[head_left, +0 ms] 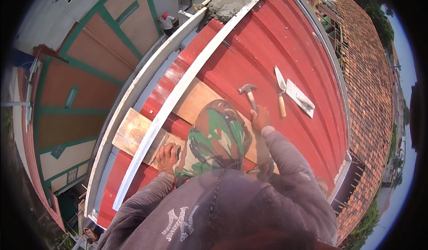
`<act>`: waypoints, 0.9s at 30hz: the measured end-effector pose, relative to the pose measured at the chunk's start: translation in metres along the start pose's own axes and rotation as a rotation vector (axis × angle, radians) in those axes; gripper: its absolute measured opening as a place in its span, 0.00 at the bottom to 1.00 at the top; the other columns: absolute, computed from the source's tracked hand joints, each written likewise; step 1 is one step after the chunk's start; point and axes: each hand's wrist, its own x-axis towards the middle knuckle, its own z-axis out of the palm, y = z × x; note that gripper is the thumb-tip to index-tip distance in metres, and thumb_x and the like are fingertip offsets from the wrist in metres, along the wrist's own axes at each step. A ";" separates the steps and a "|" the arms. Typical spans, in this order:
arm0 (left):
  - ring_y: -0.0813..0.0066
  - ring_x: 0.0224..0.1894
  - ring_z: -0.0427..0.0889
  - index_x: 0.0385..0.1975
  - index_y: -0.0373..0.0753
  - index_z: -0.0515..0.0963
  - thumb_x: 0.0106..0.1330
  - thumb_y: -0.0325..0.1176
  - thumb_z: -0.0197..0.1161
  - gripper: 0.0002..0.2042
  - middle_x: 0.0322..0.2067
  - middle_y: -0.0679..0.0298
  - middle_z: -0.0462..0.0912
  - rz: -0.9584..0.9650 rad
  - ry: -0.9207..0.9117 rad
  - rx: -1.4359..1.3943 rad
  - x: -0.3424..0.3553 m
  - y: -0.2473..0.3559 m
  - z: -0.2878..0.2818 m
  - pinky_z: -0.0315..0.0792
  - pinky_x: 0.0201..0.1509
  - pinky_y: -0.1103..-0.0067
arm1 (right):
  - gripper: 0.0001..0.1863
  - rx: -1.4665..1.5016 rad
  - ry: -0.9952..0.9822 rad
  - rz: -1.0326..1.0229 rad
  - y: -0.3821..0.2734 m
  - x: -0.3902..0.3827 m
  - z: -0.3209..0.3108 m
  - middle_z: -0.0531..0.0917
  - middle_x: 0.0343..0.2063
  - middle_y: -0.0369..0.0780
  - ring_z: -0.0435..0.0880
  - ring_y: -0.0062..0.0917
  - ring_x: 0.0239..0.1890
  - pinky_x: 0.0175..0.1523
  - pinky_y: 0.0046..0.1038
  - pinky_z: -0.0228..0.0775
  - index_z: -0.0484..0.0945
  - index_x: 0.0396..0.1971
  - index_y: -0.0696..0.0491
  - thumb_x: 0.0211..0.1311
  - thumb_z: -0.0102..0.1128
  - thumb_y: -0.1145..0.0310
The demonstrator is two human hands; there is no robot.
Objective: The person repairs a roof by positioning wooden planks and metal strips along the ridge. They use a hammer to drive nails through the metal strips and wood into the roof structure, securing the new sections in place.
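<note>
Neither of my own hands shows in the picture. Close in front of me a person in a camouflage cap [216, 138] and dark long-sleeved top [214, 210] bends over a red metal roof [263, 31], back toward me. This person's right hand [261, 118] grips a claw hammer [248, 89] near the roof surface. Their left hand [167, 157] presses on a wooden board [131, 131] by a long pale batten [178, 92]. To the hammer's right lie a pointed trowel [280, 78] with a wooden handle and a flat white tool [299, 97].
Grey mortar [232, 2] covers the far end of the roof. A pale raised edge [129, 103] runs along the left, beyond which a green-framed wall [96, 71] drops away. Down there stands another person [167, 23]. An orange tiled roof [363, 85] borders the right.
</note>
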 end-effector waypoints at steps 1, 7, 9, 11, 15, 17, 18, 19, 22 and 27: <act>0.67 0.72 0.62 0.64 0.55 0.70 0.62 0.43 0.67 0.28 0.65 0.72 0.68 0.001 0.012 -0.008 0.000 0.000 0.001 0.53 0.72 0.66 | 0.26 0.000 -0.004 -0.002 0.000 0.001 0.000 0.77 0.54 0.53 0.77 0.54 0.57 0.63 0.51 0.70 0.73 0.62 0.53 0.78 0.57 0.49; 0.69 0.70 0.67 0.63 0.57 0.70 0.63 0.39 0.68 0.27 0.63 0.73 0.70 0.029 0.069 0.058 -0.004 -0.006 0.008 0.58 0.71 0.69 | 0.25 0.015 -0.039 0.014 0.005 0.005 0.008 0.76 0.56 0.54 0.77 0.55 0.58 0.63 0.52 0.70 0.72 0.62 0.53 0.78 0.57 0.50; 0.70 0.69 0.68 0.63 0.56 0.71 0.64 0.37 0.68 0.26 0.63 0.74 0.71 0.031 0.064 0.056 0.002 -0.003 0.000 0.59 0.70 0.70 | 0.25 0.038 -0.027 0.014 0.009 0.004 0.009 0.76 0.56 0.54 0.77 0.55 0.58 0.63 0.52 0.70 0.72 0.62 0.53 0.78 0.57 0.50; 0.70 0.69 0.68 0.63 0.55 0.72 0.64 0.37 0.68 0.26 0.63 0.75 0.71 0.012 0.060 0.043 0.004 0.000 -0.003 0.60 0.70 0.69 | 0.24 0.040 -0.015 0.013 0.011 0.003 0.011 0.76 0.56 0.54 0.77 0.55 0.58 0.63 0.52 0.70 0.72 0.62 0.52 0.78 0.57 0.51; 0.69 0.69 0.69 0.62 0.55 0.73 0.64 0.37 0.68 0.25 0.63 0.74 0.72 0.009 0.096 0.081 0.000 -0.003 0.008 0.61 0.69 0.68 | 0.24 0.028 -0.022 -0.007 0.002 0.003 0.002 0.76 0.55 0.54 0.77 0.55 0.58 0.63 0.52 0.70 0.72 0.62 0.52 0.78 0.57 0.51; 0.68 0.69 0.68 0.62 0.55 0.73 0.63 0.36 0.67 0.25 0.63 0.74 0.71 -0.022 0.121 0.058 -0.002 -0.001 0.010 0.60 0.70 0.67 | 0.24 0.024 -0.014 -0.010 -0.001 0.007 -0.002 0.76 0.55 0.54 0.77 0.55 0.58 0.63 0.52 0.70 0.72 0.61 0.52 0.78 0.56 0.50; 0.68 0.69 0.68 0.63 0.55 0.73 0.63 0.36 0.67 0.26 0.63 0.73 0.71 -0.022 0.103 0.015 -0.001 0.002 0.005 0.60 0.70 0.67 | 0.24 0.016 -0.005 -0.014 -0.001 0.009 -0.002 0.77 0.54 0.54 0.77 0.55 0.58 0.63 0.52 0.70 0.73 0.61 0.52 0.78 0.56 0.50; 0.68 0.70 0.67 0.63 0.56 0.72 0.62 0.36 0.66 0.26 0.63 0.73 0.71 -0.030 0.075 -0.018 0.004 0.005 -0.004 0.59 0.70 0.67 | 0.24 0.013 -0.011 -0.023 -0.001 0.009 0.003 0.77 0.54 0.54 0.77 0.55 0.58 0.63 0.52 0.70 0.73 0.61 0.53 0.79 0.55 0.50; 0.67 0.72 0.63 0.66 0.54 0.71 0.59 0.42 0.65 0.31 0.65 0.71 0.69 -0.006 -0.015 0.053 0.000 -0.003 -0.011 0.57 0.71 0.67 | 0.25 0.002 -0.016 -0.038 0.001 0.008 0.011 0.78 0.52 0.55 0.78 0.55 0.57 0.62 0.52 0.70 0.73 0.61 0.54 0.79 0.54 0.50; 0.69 0.70 0.68 0.61 0.55 0.73 0.60 0.38 0.63 0.26 0.65 0.73 0.71 0.074 0.139 0.201 -0.002 -0.014 0.008 0.61 0.71 0.69 | 0.25 0.165 0.029 -0.039 0.048 0.018 0.042 0.79 0.48 0.55 0.80 0.55 0.52 0.57 0.51 0.71 0.76 0.58 0.55 0.80 0.52 0.48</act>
